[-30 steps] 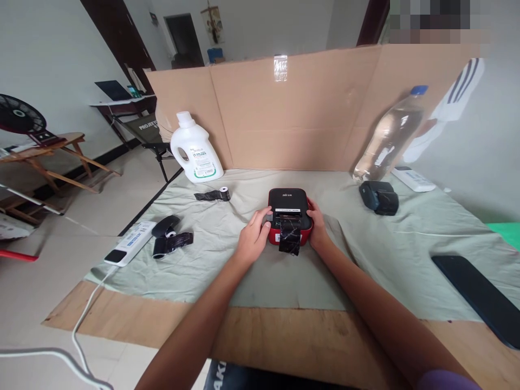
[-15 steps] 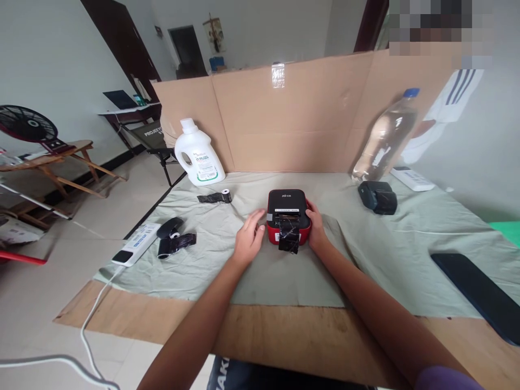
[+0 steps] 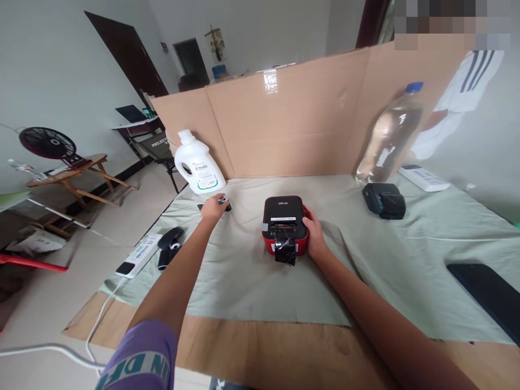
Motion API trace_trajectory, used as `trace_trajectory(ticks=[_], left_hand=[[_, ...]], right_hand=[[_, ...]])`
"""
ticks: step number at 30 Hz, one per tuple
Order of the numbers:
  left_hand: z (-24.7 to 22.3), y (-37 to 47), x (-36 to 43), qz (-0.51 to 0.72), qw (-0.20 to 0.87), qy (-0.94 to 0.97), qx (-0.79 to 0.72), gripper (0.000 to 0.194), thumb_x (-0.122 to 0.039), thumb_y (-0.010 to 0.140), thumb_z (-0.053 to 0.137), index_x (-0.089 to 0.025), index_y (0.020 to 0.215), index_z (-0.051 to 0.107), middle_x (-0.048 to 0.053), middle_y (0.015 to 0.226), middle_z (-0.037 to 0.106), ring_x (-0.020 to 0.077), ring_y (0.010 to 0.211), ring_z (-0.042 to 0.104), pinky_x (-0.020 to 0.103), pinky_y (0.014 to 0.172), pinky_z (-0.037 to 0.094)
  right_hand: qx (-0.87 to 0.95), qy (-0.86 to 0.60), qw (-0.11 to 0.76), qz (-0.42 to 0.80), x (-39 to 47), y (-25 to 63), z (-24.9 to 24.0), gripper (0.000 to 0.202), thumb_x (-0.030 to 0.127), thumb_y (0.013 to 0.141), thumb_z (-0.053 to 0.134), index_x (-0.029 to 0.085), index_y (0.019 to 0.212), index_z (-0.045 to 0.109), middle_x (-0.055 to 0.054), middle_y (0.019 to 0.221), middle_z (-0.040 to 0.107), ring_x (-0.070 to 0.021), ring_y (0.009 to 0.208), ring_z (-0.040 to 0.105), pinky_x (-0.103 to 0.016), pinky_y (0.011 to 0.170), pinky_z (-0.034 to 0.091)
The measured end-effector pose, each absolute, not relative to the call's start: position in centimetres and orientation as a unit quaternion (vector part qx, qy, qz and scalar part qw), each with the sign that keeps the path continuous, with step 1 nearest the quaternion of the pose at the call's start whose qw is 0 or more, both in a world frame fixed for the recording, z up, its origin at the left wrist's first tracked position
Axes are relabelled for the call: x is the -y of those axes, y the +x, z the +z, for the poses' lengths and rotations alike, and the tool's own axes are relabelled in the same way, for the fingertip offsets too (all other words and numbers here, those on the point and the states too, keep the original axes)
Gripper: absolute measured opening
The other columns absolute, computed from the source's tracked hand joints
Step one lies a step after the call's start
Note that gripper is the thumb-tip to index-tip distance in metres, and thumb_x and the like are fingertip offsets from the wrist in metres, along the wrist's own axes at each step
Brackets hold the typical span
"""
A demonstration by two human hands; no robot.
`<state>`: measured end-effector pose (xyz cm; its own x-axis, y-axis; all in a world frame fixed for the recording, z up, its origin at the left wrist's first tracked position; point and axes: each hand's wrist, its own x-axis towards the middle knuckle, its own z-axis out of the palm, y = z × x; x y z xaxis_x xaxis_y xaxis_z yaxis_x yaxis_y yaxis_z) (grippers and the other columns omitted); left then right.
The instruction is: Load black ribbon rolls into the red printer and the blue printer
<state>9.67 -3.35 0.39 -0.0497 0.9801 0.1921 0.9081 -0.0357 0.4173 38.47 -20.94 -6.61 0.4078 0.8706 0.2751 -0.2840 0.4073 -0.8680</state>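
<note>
A small red and black printer [image 3: 283, 216] sits on the cloth in front of me, a strip of black film-like material hanging from its front slot. My right hand [image 3: 314, 233] grips its right side, thumb near the top edge. Out to the left, my left hand [image 3: 213, 208] has its fingers curled at a small black roll [image 3: 228, 206] with a pale core, and partly covers it. The roll's loose black end shows left of the hand. Nearer me, another black roll [image 3: 163, 259] lies beside a dark rounded object [image 3: 171, 237], partly hidden by my left forearm.
A white jug [image 3: 201, 168] and a large clear bottle [image 3: 388, 135] stand before the cardboard screen [image 3: 292, 135]. Power strips lie at left [image 3: 138, 254] and right [image 3: 424, 177]. A black device [image 3: 384, 200] and a dark phone [image 3: 487, 298] are on the right. Behind the cardboard, a person's white sleeve [image 3: 479, 76] shows.
My left hand has left the printer's side and moved left and away from me to the far black roll. My right hand stays on the printer. The view has shifted slightly.
</note>
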Motion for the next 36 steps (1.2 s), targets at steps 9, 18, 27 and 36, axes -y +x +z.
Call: trace_trajectory(ticks=[9,18,27,36], left_hand=[[2.5,7.1,13.0,0.194,0.009,0.696,-0.692,0.037,-0.046,0.081,0.062,-0.033,0.116,0.064,0.0,0.11,0.075,0.0267,0.1,0.068,0.03,0.074,0.048],[1.1,4.8,19.2,0.221,0.019,0.681,-0.697,0.038,-0.046,0.084,0.062,-0.031,0.118,0.064,0.004,0.118,0.071,0.0303,0.104,0.066,0.035,0.076,0.051],[1.9,15.5,21.4,0.268,0.103,0.903,-0.32,0.058,-0.035,0.086,0.066,-0.035,0.142,0.05,0.003,0.15,0.048,0.0283,0.135,0.042,0.047,0.113,0.037],[3.1,20.8,17.2,0.359,0.21,0.845,-0.336,0.019,-0.017,0.083,0.061,-0.028,0.09,0.076,0.003,0.115,0.071,0.024,0.114,0.06,0.043,0.105,0.044]], right_hand=[[0.376,-0.387,0.747,0.389,21.2,38.4,-6.3,0.044,0.038,0.084,0.061,0.027,0.127,0.061,-0.003,0.136,0.061,-0.0269,0.128,0.053,-0.047,0.115,0.036],[0.371,-0.384,0.75,0.391,20.8,38.5,-6.7,0.043,0.04,0.084,0.062,0.028,0.125,0.061,-0.002,0.138,0.06,-0.0268,0.132,0.05,-0.048,0.116,0.034],[0.386,-0.389,0.75,0.37,21.1,38.3,-6.1,0.041,0.038,0.084,0.059,0.026,0.122,0.063,-0.003,0.133,0.063,-0.0265,0.126,0.055,-0.047,0.113,0.038],[0.382,-0.386,0.753,0.373,20.6,38.5,-6.9,0.04,0.037,0.083,0.06,0.028,0.122,0.063,-0.001,0.133,0.063,-0.0248,0.128,0.053,-0.044,0.115,0.036]])
